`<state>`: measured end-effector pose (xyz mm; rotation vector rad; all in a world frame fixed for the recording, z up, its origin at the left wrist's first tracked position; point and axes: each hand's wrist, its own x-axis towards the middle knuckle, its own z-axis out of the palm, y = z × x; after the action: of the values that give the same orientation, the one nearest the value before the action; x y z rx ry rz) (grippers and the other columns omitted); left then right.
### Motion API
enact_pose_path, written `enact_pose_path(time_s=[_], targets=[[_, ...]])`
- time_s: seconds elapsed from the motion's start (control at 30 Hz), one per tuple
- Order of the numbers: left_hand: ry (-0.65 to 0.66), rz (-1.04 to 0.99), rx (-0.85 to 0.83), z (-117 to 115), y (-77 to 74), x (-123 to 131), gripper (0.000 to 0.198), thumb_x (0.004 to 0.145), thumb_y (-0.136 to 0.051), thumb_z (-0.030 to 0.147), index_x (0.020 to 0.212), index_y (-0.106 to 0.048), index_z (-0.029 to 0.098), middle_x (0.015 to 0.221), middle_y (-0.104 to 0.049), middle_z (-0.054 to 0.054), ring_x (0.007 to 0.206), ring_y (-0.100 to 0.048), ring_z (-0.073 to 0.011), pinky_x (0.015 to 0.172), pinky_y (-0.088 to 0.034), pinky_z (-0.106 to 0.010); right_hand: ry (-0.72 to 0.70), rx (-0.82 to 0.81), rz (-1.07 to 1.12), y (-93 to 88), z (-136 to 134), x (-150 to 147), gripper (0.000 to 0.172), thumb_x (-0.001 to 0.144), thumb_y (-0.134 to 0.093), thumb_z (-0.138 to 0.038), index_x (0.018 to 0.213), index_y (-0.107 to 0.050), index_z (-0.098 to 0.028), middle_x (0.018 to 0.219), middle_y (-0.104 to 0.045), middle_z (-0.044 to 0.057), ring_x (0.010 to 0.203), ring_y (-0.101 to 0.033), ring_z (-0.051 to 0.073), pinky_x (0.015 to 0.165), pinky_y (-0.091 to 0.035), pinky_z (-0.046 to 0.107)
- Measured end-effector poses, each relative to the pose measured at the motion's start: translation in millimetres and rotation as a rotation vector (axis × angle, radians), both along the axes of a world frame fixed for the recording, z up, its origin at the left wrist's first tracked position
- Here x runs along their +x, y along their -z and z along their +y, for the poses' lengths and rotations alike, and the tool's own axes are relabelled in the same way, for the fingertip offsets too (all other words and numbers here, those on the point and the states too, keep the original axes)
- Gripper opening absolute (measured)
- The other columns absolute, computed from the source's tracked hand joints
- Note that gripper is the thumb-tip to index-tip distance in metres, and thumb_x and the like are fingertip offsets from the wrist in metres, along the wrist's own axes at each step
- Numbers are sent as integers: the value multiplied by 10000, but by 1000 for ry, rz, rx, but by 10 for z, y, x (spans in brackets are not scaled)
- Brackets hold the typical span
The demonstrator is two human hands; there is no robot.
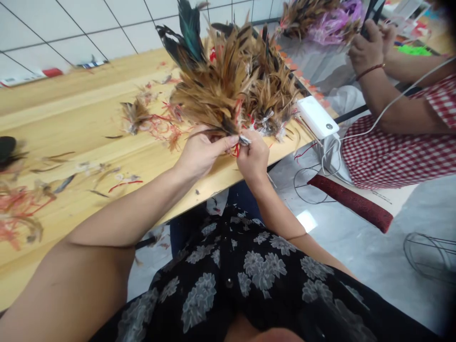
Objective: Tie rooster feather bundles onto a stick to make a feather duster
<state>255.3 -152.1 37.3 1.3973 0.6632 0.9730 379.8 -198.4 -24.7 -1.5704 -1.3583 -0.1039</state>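
Observation:
Brown feathers (213,90) spread upward from the table's edge in a bunch. Their bound lower end sits between my two hands. My left hand (203,152) pinches this end from the left, thumb pointing right. Against it from the other side, my right hand (253,156) is closed with its fingers curled in. Red thread (238,107) shows around the quills. Behind and to the right lies a pile of more brown feathers (272,97), which overlaps the bunch in view. Dark green feathers (192,33) stick up at the upper left.
A small feather tuft (135,114) and red thread scraps (166,126) litter the wooden table (89,109). A white power bank (316,116) with a cable lies at the right corner. Beside it sits a person in a checked garment (392,154), hands (370,47) raised.

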Motion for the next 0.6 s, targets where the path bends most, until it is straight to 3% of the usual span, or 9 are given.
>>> enact_pose_path(time_s=[0.2,0.33,0.43,0.6], targets=[[-88,105,193,-36,-69,-94,435,780,-916,535,716,-637,208,726,-682,-19,868,-699,-209,817,-590,-314,90,-7,-69,-80,-100,-91,256,1053,-406,-218,1060,-662,-217,932,-656,67,897,-634,192,838,-513,321],[-156,227,239,-53,-60,-105,364,845,-836,509,719,-663,214,733,-681,-32,909,-699,-229,856,-588,-324,49,-102,10,-94,-120,-113,259,1082,-423,-313,1138,-657,-217,955,-629,74,879,-622,190,772,-497,300],[-165,220,219,-57,-2,-86,336,870,-800,499,764,-678,204,725,-653,-39,863,-689,-225,782,-578,-319,40,-147,2,-100,-138,-117,253,1067,-446,-292,1190,-650,-206,982,-629,85,874,-617,198,756,-494,310],[-173,119,165,-87,52,-49,411,855,-830,553,792,-654,187,695,-604,-25,692,-627,-173,644,-545,-300,35,-79,-79,-112,-183,-134,249,1060,-435,-252,1176,-650,-204,953,-617,73,853,-586,179,750,-484,301]])
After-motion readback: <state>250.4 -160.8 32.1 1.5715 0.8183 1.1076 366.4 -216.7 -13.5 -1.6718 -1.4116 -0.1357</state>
